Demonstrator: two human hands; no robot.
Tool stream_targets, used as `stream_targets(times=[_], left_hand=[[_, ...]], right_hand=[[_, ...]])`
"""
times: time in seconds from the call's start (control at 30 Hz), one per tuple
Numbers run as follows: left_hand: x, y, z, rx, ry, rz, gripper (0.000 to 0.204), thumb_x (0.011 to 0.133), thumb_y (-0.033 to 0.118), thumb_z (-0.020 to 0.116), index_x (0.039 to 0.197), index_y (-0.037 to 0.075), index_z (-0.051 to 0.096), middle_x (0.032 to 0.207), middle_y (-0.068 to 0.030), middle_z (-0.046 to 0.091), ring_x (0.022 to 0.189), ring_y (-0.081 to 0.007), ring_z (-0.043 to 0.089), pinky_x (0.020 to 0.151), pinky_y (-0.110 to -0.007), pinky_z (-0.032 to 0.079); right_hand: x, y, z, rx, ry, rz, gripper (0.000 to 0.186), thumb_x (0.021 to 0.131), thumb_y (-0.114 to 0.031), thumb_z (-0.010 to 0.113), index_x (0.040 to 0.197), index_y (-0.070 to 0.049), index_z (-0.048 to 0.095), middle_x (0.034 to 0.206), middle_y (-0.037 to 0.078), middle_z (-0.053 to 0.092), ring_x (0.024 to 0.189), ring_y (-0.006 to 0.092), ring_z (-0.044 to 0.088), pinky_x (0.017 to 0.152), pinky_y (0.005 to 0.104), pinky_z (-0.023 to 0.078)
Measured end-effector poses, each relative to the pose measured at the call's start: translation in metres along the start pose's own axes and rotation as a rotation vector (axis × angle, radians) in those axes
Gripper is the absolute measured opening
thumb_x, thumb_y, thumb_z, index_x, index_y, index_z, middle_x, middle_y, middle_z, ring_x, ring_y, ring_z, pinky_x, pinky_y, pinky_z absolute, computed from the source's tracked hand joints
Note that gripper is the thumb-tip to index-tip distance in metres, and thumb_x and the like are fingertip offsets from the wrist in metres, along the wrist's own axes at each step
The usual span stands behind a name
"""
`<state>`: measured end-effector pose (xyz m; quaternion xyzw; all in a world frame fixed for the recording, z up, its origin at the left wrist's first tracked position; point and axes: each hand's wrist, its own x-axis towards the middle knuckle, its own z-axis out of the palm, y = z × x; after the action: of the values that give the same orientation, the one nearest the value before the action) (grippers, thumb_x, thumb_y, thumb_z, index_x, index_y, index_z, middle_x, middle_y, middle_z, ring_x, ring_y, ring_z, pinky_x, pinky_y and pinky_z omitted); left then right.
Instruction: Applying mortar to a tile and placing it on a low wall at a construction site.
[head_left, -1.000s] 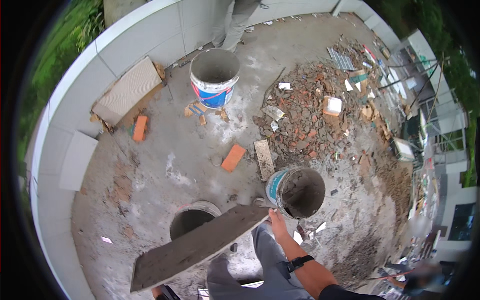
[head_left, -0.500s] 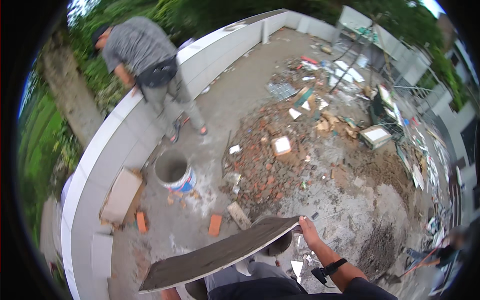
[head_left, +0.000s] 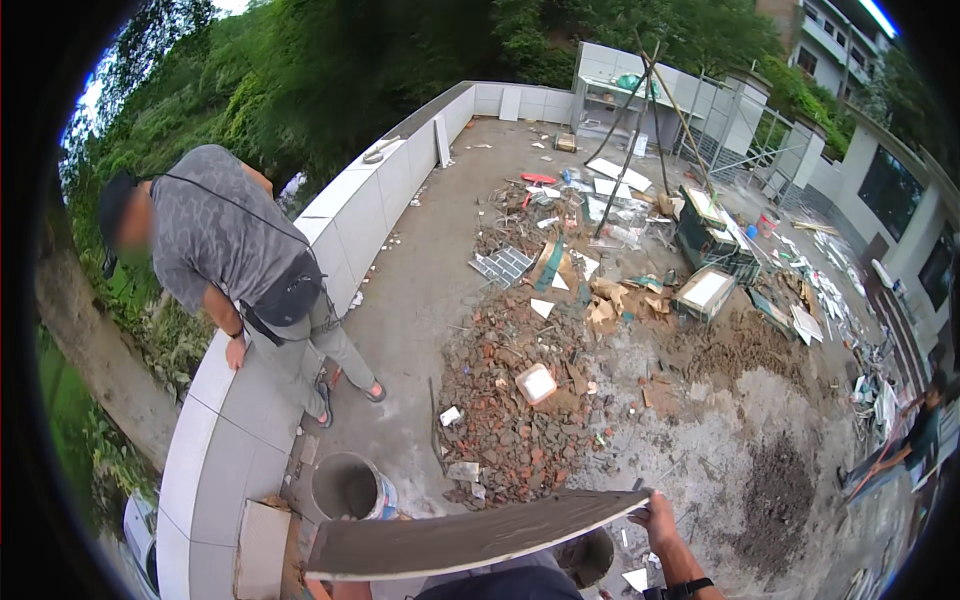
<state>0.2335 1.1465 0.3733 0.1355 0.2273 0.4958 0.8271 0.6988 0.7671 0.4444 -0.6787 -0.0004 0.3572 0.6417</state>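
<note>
Grey-coated panel (head_left: 470, 537) in hand

My right grip (head_left: 655, 518) clasps its right end; my left grip (head_left: 348, 591), mostly hidden under the left end, I cannot judge. It spans crosswise before me, with a white bucket (head_left: 350, 486) and rubble (head_left: 515, 400) beyond, a co-worker (head_left: 238, 222) at the low wall (head_left: 345, 235).

The person wears a plain, very dark garment (head_left: 515, 585), near black with a navy cast, beside a patch of smooth grey cloth (head_left: 452, 579), and, round the bare right wrist (head_left: 686, 572), a black strap (head_left: 692, 586) carrying a small blocky black piece (head_left: 655, 594), while the left hand (head_left: 350, 591) shows bare fingers
</note>
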Motion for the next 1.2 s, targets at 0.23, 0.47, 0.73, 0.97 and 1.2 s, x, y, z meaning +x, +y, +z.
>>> stream_targets(times=[0.23, 0.47, 0.73, 0.97, 1.2], left_hand=[[0.160, -0.012, 0.084, -0.073, -0.135, -0.175, 0.051, 0.094, 0.053, 0.037, 0.087, 0.011, 0.066, 0.089, -0.0134, 0.066, 0.084, -0.0280, 0.062, 0.078, -0.043, 0.051], [0.297, -0.058, 0.205, 0.011, 0.214, -0.251, 0.046, 0.091, 0.053, 0.044, 0.073, 0.014, 0.059, 0.078, -0.0088, 0.064, 0.072, -0.0264, 0.061, 0.072, -0.042, 0.052], [0.474, -0.086, 0.313, 0.457, 0.191, -0.026, 0.038, 0.090, 0.048, 0.048, 0.078, 0.014, 0.060, 0.078, -0.0068, 0.063, 0.074, -0.0234, 0.061, 0.073, -0.041, 0.052], [0.623, -0.100, 0.416, 0.016, 0.234, -0.119, 0.041, 0.087, 0.054, 0.051, 0.082, 0.014, 0.062, 0.080, -0.0041, 0.064, 0.075, -0.0232, 0.063, 0.072, -0.040, 0.052], [0.815, -0.113, 0.370, -0.238, 0.028, -0.136, 0.050, 0.084, 0.060, 0.051, 0.088, 0.011, 0.062, 0.082, -0.0079, 0.062, 0.078, -0.0248, 0.061, 0.071, -0.041, 0.051]], right_hand=[[0.000, -0.036, 0.023, 0.113, 0.291, -0.140, 0.061, 0.098, -0.057, 0.038, 0.127, -0.004, 0.051, 0.109, 0.012, 0.063, 0.092, 0.0248, 0.064, 0.078, 0.0410, 0.053], [0.127, -0.071, 0.047, 0.133, 0.332, -0.033, 0.064, 0.095, -0.065, 0.036, 0.123, -0.011, 0.053, 0.117, 0.010, 0.062, 0.101, 0.0274, 0.059, 0.087, 0.0449, 0.045], [0.341, -0.200, 0.103, 0.167, 0.226, -0.043, 0.063, 0.096, -0.063, 0.037, 0.123, -0.008, 0.053, 0.124, 0.010, 0.059, 0.113, 0.0277, 0.055, 0.096, 0.0484, 0.040], [0.469, -0.339, 0.210, 0.170, 0.208, -0.205, 0.066, 0.095, -0.064, 0.038, 0.128, -0.008, 0.049, 0.129, 0.011, 0.056, 0.117, 0.0279, 0.053, 0.096, 0.0453, 0.042], [0.621, -0.358, 0.284, 0.156, 0.302, -0.249, 0.072, 0.094, -0.065, 0.042, 0.133, -0.005, 0.046, 0.128, 0.013, 0.054, 0.115, 0.0295, 0.056, 0.095, 0.0436, 0.046]])
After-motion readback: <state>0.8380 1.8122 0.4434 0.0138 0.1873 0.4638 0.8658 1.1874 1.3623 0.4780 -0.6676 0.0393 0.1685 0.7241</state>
